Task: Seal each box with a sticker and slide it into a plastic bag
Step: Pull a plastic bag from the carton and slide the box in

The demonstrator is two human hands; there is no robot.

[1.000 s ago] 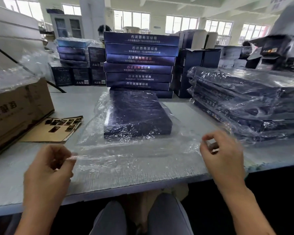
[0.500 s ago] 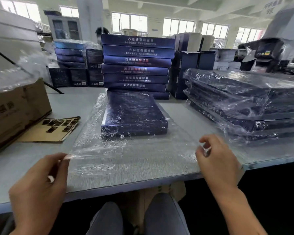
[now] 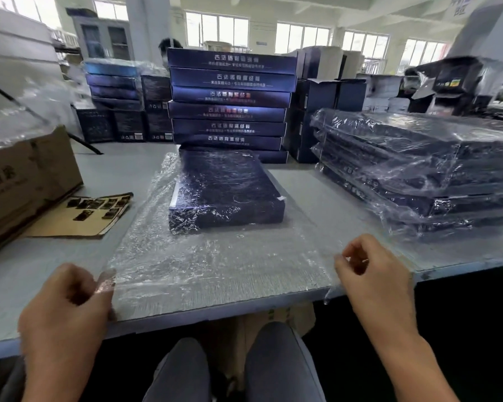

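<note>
Fingers of both hands pinch the plastic bag (image 3: 215,265) mouth, box (image 3: 225,190) inside.

Straight beyond the left hand (image 3: 67,309) and right hand (image 3: 372,274), the stack of blue boxes (image 3: 230,100) shows 6 side faces. Each has a white Chinese title starting "古法"; the rest is blurred. Left of the left hand, the cardboard carton (image 3: 26,181) bears dark, unreadable characters.

The cardboard carton (image 3: 26,181) runs off the left edge; print on the stacked boxes (image 3: 230,97) blurs unreadably.
</note>
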